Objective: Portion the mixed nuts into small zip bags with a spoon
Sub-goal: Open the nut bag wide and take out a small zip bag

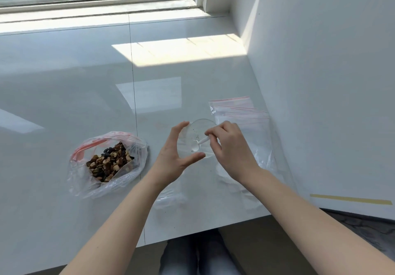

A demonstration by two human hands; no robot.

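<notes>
I see my left hand [176,153] cupped around a clear round plastic container [197,139], thumb and fingers curved against its rim. My right hand [229,146] pinches a small white spoon [203,141] whose bowl sits inside the container. The mixed nuts [110,161] lie in an open plastic bag [106,163] well to the left. Small zip bags [239,112] (red-striped) lie stacked just behind the right hand on the white table [85,82].

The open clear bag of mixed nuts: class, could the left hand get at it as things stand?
Probably yes. The left hand cups a clear round dish, and bare white tabletop lies between it and the open clear bag of mixed nuts.
</notes>
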